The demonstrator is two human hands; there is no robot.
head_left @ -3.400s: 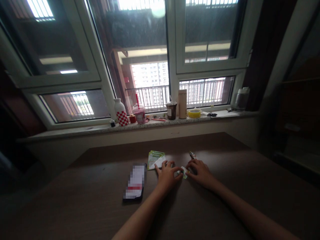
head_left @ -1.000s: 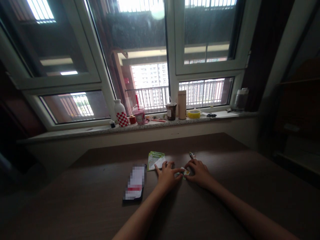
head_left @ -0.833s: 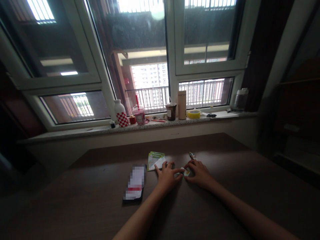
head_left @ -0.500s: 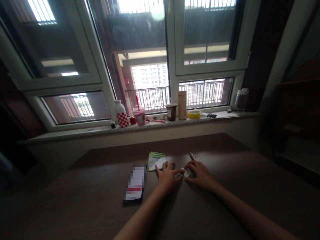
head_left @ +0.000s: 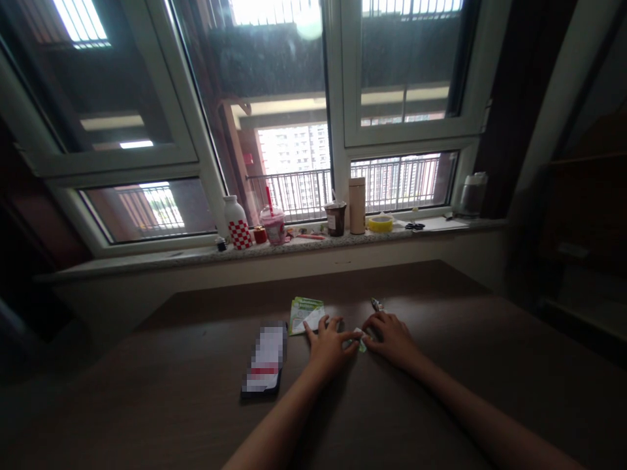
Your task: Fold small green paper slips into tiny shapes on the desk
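Note:
A small white-and-green piece of paper (head_left: 362, 344) lies between my two hands, low over the brown table. My left hand (head_left: 327, 346) has its thumb and forefinger closed at the paper's left side. Its other fingers spread toward the green-and-white printed sheets (head_left: 300, 318), with fingertips resting at their edge. My right hand (head_left: 392, 339) pinches the paper from the right, its fingers bent and covering part of it. Just beyond that hand lies a small multicoloured item (head_left: 376, 304), too small to name.
A phone (head_left: 264, 362) with a blurred-out screen lies left of my left forearm. On the windowsill (head_left: 196, 260) stand a checkered bottle (head_left: 239, 225), a pink drink cup (head_left: 273, 225), a dark drink cup (head_left: 336, 219), a tan flask (head_left: 357, 205) and a yellow tape roll (head_left: 381, 224).
My right hand has shifted slightly, its fingers now curled further over the paper, so less of it shows. The left hand has stayed almost still.

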